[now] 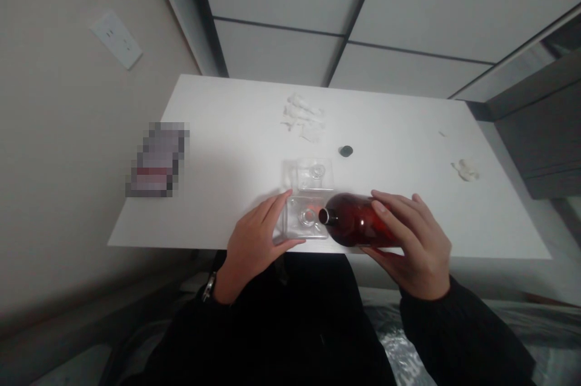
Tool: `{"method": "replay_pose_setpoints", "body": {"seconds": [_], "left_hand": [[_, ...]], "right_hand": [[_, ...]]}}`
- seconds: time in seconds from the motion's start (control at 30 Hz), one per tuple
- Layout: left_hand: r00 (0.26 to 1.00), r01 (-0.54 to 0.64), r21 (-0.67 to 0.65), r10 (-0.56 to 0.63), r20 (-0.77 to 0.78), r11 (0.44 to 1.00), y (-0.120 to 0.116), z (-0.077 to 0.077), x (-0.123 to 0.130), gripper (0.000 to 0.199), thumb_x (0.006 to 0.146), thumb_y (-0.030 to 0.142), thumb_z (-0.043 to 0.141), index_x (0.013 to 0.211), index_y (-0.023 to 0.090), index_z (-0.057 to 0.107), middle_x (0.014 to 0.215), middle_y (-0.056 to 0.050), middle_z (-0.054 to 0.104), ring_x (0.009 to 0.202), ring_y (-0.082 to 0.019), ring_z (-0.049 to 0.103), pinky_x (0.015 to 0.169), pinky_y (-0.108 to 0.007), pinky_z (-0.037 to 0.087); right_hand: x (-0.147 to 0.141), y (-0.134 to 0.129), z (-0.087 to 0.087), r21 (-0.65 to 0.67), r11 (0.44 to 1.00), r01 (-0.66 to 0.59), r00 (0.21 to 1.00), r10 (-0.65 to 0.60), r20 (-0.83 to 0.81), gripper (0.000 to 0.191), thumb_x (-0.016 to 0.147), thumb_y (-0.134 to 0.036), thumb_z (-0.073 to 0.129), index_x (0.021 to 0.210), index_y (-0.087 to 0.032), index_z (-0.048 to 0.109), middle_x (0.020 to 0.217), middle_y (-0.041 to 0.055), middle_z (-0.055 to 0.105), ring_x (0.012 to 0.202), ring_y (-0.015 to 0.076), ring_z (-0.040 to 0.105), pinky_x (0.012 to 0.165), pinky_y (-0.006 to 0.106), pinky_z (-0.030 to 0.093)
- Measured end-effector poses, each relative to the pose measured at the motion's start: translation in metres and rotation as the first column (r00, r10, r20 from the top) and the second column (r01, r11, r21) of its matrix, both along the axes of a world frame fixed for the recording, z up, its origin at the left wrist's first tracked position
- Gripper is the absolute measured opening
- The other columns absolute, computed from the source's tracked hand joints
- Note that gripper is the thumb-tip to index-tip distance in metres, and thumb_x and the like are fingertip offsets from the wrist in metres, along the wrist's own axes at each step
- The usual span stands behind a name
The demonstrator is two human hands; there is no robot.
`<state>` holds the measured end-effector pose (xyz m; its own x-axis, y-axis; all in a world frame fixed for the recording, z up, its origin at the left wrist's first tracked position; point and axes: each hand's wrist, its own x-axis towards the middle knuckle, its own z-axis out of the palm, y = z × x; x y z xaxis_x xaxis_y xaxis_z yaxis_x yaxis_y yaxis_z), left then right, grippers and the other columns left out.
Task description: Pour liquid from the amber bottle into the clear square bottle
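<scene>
My right hand (415, 241) is wrapped round a dark red-brown bottle (361, 221), which is tilted with its uncapped mouth pointing left, over the right side of a clear plastic container (295, 225). This container has a round ring in its middle and lies near the table's front edge. Thumb and fingers of my left hand (256, 238) grip its left side. Just behind it stands a second clear container (303, 177), also with a ring. A small dark cap (345, 151) lies behind the bottle. Whether liquid is leaving the bottle cannot be told.
Crumpled white tissue or plastic (302, 117) lies at the back middle of the white table (218, 132). Another crumpled piece (466, 170) is at the right. A blurred-out item (158, 159) lies at the left edge. Behind the table are white panels.
</scene>
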<state>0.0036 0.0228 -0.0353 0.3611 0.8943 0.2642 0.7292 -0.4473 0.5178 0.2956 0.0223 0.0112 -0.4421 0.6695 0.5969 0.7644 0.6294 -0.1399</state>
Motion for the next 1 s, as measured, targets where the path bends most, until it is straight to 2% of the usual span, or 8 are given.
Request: {"method": "replay_pose_setpoints", "body": {"seconds": [0.3,0.6,1.0], "left_hand": [[1.000,-0.006,-0.030,0.006,0.009,1.000,-0.0007,0.0006,0.0003,0.088,0.090,0.062,0.072,0.160,0.024,0.035,0.149,-0.015,0.063,0.135,-0.032,0.064,0.109,-0.046,0.057],[1.000,0.004,0.012,-0.004,-0.004,1.000,0.0008,0.0015,0.0005,0.085,0.092,0.064,0.069,0.158,0.020,0.037,0.147,-0.017,0.064,0.133,-0.032,0.066,0.108,-0.045,0.058],[1.000,-0.002,-0.018,0.002,-0.002,1.000,-0.0002,-0.0009,0.0001,0.089,0.092,0.065,0.068,0.161,0.023,0.035,0.148,-0.015,0.063,0.135,-0.032,0.064,0.110,-0.045,0.057]], "right_hand": [[-0.0003,-0.0003,0.0039,0.003,1.000,0.004,1.000,-0.004,0.025,0.082,0.089,-0.024,0.080,0.162,-0.030,0.043,0.136,0.0172,0.072,0.117,0.0376,0.072,0.106,0.066,0.054],[0.0004,0.0011,0.0056,0.014,1.000,0.001,0.999,-0.001,0.035,0.079,0.089,-0.024,0.080,0.160,-0.030,0.045,0.137,0.0166,0.072,0.118,0.0374,0.071,0.107,0.066,0.054],[-0.0012,0.0017,0.0099,0.014,1.000,0.006,0.998,-0.007,0.061,0.081,0.088,-0.021,0.080,0.161,-0.031,0.044,0.139,0.0155,0.071,0.117,0.0374,0.072,0.108,0.066,0.054]]}}
